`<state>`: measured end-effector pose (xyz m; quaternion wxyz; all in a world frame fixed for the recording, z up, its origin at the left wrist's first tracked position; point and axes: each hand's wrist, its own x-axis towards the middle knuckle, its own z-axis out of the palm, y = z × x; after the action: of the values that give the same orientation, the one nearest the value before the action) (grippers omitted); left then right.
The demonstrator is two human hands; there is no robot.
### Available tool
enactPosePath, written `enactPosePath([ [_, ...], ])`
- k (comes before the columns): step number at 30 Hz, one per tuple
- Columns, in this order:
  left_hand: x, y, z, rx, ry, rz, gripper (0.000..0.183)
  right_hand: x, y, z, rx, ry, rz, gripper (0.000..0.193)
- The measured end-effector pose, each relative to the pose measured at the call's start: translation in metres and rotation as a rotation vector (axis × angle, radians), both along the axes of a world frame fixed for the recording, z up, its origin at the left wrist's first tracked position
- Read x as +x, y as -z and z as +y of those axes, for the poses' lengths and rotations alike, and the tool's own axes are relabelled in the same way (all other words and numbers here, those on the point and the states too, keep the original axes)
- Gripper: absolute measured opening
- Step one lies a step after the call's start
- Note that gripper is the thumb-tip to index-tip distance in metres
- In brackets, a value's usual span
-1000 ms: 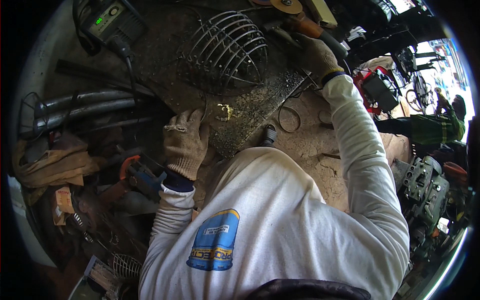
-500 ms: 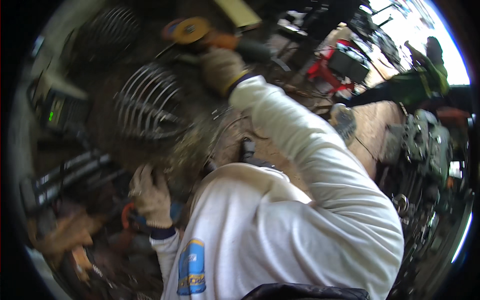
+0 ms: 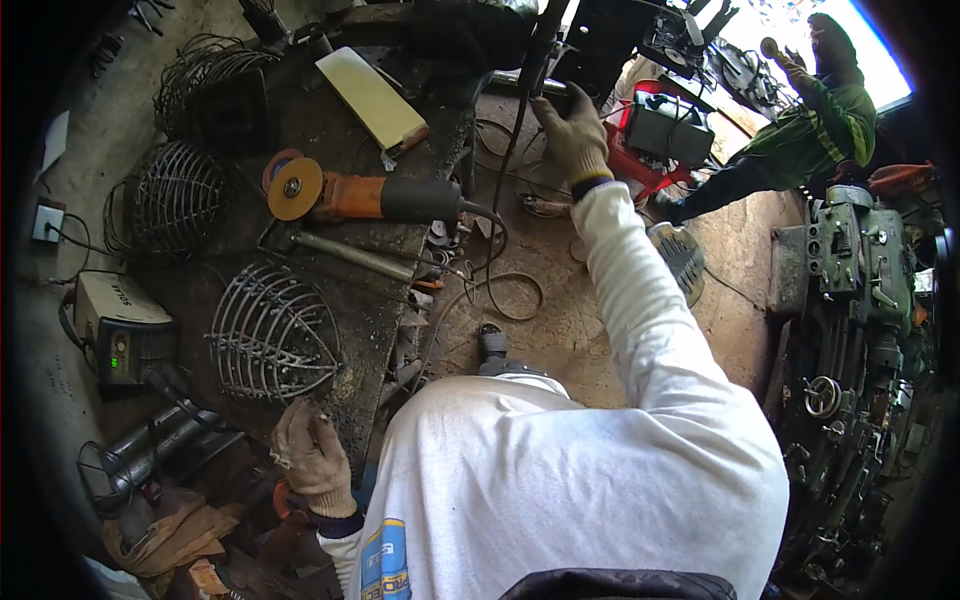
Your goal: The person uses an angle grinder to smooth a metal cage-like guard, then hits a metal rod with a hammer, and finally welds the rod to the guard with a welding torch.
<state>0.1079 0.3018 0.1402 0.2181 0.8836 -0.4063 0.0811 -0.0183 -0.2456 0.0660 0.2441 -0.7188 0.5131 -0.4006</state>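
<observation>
My right hand (image 3: 574, 142), in a tan knit glove, reaches far forward with thumb and fingers spread and nothing visible in them. Its fingertips come close to a dark upright bar (image 3: 530, 90); I cannot tell whether they touch it. An orange and black angle grinder (image 3: 355, 197) with a tan disc lies on the dark workbench (image 3: 345, 345), left of that hand. My left hand (image 3: 312, 455), gloved too, is loosely open at the bench's near edge. Just beyond it sits a cage-like frame of bent metal rods (image 3: 270, 335).
More bent-rod cages (image 3: 180, 195) and a yellowish block (image 3: 372, 100) occupy the bench. At left stands a box-shaped powered unit (image 3: 125, 325) with a green display. A cable (image 3: 520, 290) loops on the floor. A lathe-like machine (image 3: 850, 270) and a person in green (image 3: 825, 130) are at right.
My right hand has moved from beside the angle grinder out to the right, its fingers now spread. The grinder lies on the bench. My view has shifted and is sharper.
</observation>
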Motion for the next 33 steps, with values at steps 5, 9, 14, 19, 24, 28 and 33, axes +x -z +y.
enactPosePath([
  [5,-0.005,-0.005,-0.044,-0.016,0.064,-0.053,0.017,0.05,-0.002,-0.049,0.179,-0.096,0.145,0.064],
  [9,-0.017,-0.002,-0.058,0.008,0.055,-0.056,0.017,0.067,0.021,-0.078,0.183,0.084,0.066,0.047],
  [14,-0.039,0.002,-0.045,0.01,0.018,-0.02,0.021,0.079,-0.006,-0.055,0.049,0.128,-0.012,0.041],
  [19,-0.049,0.0,-0.058,-0.047,-0.037,0.056,0.016,0.037,-0.01,-0.063,-0.097,0.062,0.1,0.053],
  [24,-0.043,-0.018,-0.108,-0.18,0.251,0.257,0.024,-0.026,-0.044,0.008,-0.012,-0.416,-0.373,0.037],
  [28,-0.053,-0.02,-0.157,-0.366,0.322,0.302,0.045,-0.025,-0.031,0.131,-0.338,-0.92,-0.426,0.036],
  [33,-0.06,-0.032,-0.163,-0.545,0.326,0.585,0.052,-0.024,-0.072,0.24,0.226,-1.296,-0.396,0.045],
])
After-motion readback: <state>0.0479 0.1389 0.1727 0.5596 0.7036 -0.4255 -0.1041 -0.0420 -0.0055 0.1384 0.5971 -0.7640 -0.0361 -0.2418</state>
